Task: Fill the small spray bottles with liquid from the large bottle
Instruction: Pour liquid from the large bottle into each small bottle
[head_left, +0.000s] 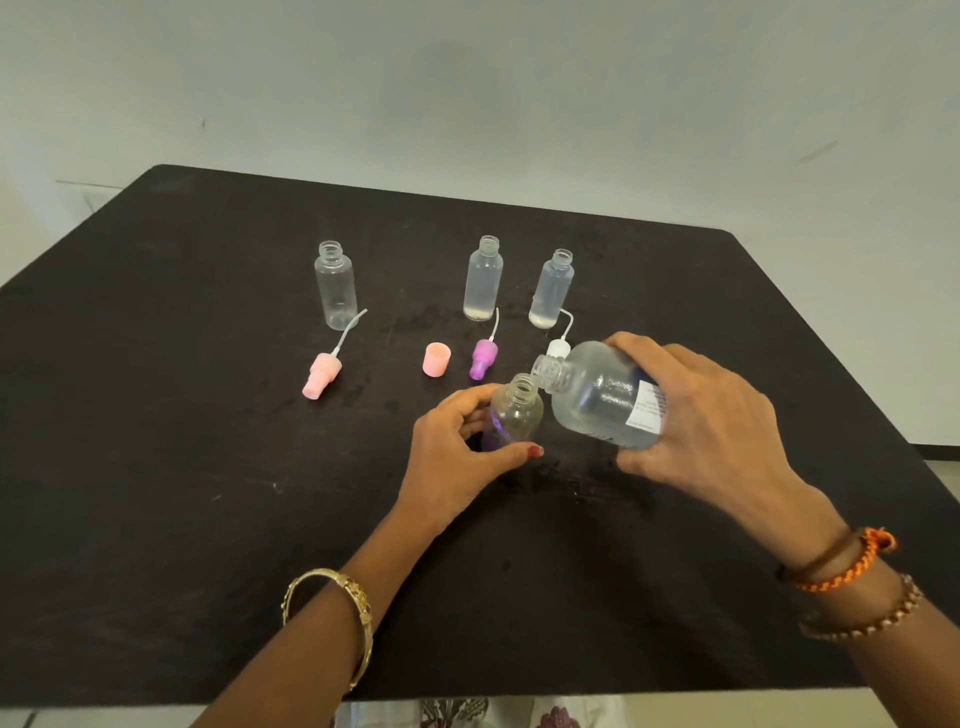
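Progress mid-task | right hand (711, 415) grip holds large bottle (597, 395) tilted over small bottle (514, 415), frame centre, in left hand (457, 447) grip | two bottles (483, 278) behind hold a little liquid, one (335, 286) upper left looks empty | sprayers (321, 375) off on worktop (208, 467)

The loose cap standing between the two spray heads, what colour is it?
Pale pink cap, seen in the head view.

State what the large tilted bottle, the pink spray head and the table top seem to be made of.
Large bottle: probably clear plastic; see-through, glossy highlights.
Pink spray head: opaque matte plastic, likely; even pastel colour.
Table top: dark, dull surface, possibly wood or laminate; faint streaks, unclear.
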